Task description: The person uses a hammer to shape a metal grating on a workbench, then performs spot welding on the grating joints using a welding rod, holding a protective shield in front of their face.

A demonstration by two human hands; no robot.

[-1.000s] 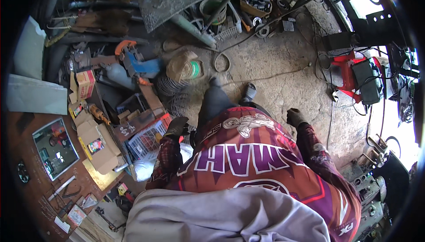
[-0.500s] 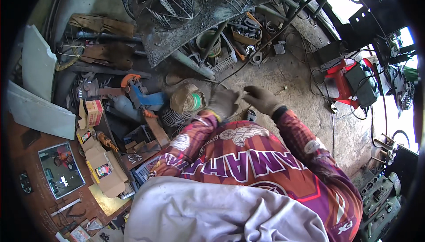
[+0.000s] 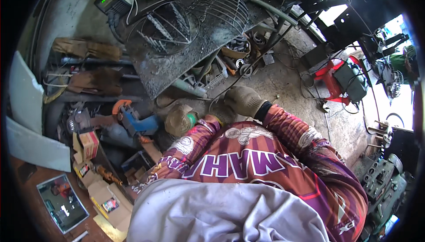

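Note:
My right hand [image 3: 245,101], in a grey-brown work glove, is brought over my left hand [image 3: 223,112] in front of my chest. Its fingers are curled in toward the left glove; whatever lies between them is hidden. The left hand wears a similar glove, and its fingers are mostly covered by the right. Just left of the hands stands a round roll [image 3: 179,120] in brown wrapping, with a green label at its core. Beyond the hands is a dark metal workbench [image 3: 155,71] bearing a round wire grille [image 3: 226,11].
A blue and orange tool [image 3: 137,120] lies at left beside opened cardboard boxes [image 3: 108,197]. Under the bench sit a bin of metal parts [image 3: 237,49] and a white crate [image 3: 216,79]. A red stool [image 3: 330,82] with cables stands at right, near a grey-green machine [image 3: 383,184].
My right hand has moved left, from apart to over the left hand. The left hand has dropped slightly nearer to me. The view has tilted up, showing more of the bench top.

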